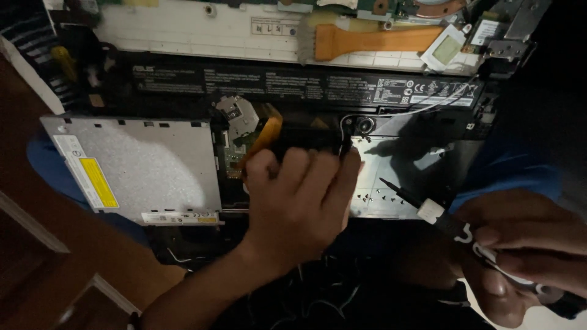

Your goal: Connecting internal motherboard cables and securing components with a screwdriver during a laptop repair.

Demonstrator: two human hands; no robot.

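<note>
An opened laptop lies upside down before me, its long black battery (293, 85) running across the top. My left hand (299, 205) curls its fingers over a black part (309, 135) at the middle, next to an orange flat cable (262, 139). My right hand (526, 250) holds a black-and-white screwdriver (428, 208) at the lower right, its tip hovering just above several loose small screws (376, 195) on the metal plate.
A silver optical drive (153, 165) with a yellow label sits to the left in the chassis. An orange ribbon cable (373, 40) lies across the white panel (177, 30) at the top. Wooden furniture (43, 244) shows at the lower left.
</note>
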